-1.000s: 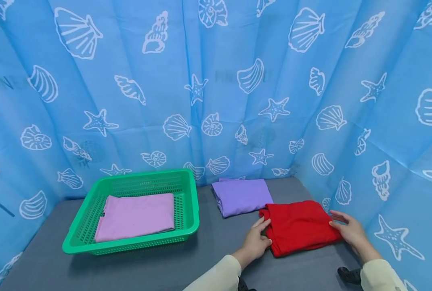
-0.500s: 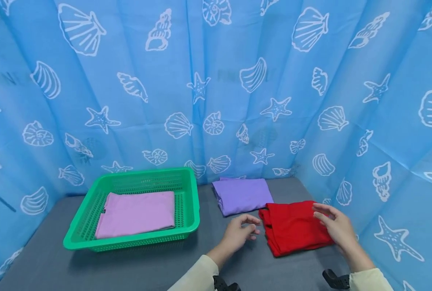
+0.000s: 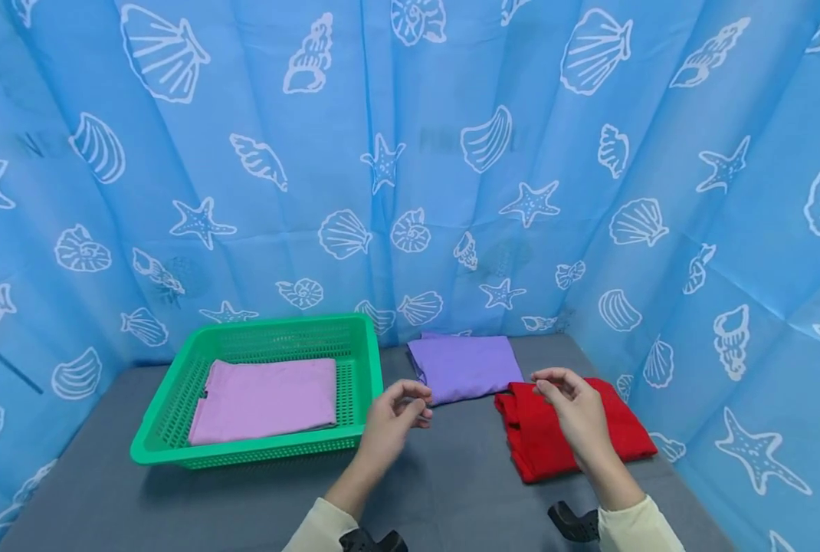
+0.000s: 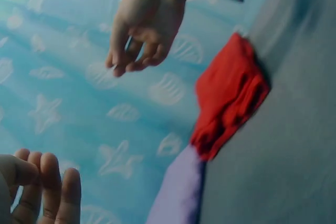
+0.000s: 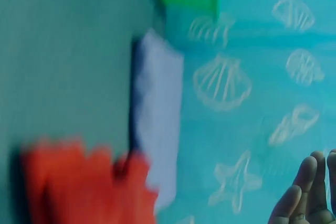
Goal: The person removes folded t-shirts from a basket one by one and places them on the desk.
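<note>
A folded red cloth (image 3: 620,422) lies at the right of the table, several layers showing along its left edge. My right hand (image 3: 578,410) hovers over it, fingers loosely bent and holding nothing. My left hand (image 3: 391,422) hangs in the air between the red cloth and the basket, its fingers relaxed around nothing. Behind the two hands lies a folded purple cloth (image 3: 465,366), its near left corner overlapped by the left fingertips in the head view. In the left wrist view the red cloth (image 4: 231,93) appears apart from both hands.
A green plastic basket (image 3: 144,445) stands on the left, with a folded pink cloth (image 3: 265,402) flat inside. Grey cloth covers the table (image 3: 465,491). A blue curtain (image 3: 355,153) with white seashell prints hangs along the back and right sides.
Both hands have let go of the red cloth's sides, lifted and moved left. The left hand has come near the basket; the right is now over the cloth, which stays in place.
</note>
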`<state>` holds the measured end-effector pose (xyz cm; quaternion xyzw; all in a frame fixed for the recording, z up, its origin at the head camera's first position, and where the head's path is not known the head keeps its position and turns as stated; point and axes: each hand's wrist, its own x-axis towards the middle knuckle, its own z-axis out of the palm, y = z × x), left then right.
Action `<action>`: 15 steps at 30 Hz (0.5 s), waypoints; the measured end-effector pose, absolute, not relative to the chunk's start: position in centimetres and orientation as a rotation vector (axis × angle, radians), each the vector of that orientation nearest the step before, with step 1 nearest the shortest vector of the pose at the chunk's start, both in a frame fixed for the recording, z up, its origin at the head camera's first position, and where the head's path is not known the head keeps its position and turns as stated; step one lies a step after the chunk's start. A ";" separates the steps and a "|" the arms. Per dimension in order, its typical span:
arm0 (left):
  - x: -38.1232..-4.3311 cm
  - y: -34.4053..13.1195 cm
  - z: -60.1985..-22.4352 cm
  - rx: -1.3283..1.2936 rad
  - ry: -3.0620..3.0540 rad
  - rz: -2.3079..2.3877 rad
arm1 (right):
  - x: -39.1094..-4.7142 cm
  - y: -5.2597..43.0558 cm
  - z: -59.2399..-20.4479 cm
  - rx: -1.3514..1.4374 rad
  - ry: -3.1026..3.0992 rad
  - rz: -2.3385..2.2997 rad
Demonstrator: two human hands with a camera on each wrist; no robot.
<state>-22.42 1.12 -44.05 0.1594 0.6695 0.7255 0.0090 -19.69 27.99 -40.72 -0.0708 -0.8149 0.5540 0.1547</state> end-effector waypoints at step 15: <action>-23.1 -9.4 -42.6 0.267 2.564 2.267 | -21.6 18.2 -39.1 0.128 -2.257 1.977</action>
